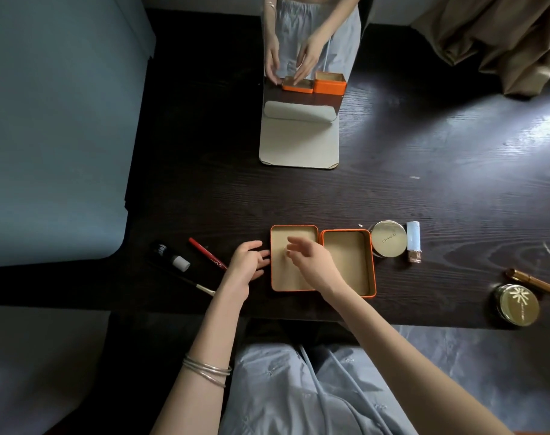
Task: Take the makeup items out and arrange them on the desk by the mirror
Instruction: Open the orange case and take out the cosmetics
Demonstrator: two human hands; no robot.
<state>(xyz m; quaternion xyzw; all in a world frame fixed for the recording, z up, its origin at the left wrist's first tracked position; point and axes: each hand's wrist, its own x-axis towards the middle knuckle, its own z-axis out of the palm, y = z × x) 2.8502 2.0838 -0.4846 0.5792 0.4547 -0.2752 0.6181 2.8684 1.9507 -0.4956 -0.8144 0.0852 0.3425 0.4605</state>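
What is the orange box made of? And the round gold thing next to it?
The orange box looks like painted tin: thin walls, rolled rim, dull gold inside. Its lid lies open side up beside it, with the same look. The round gold compact seems shiny metal or metal-look plastic, since its top catches the light; which one is hard to tell.
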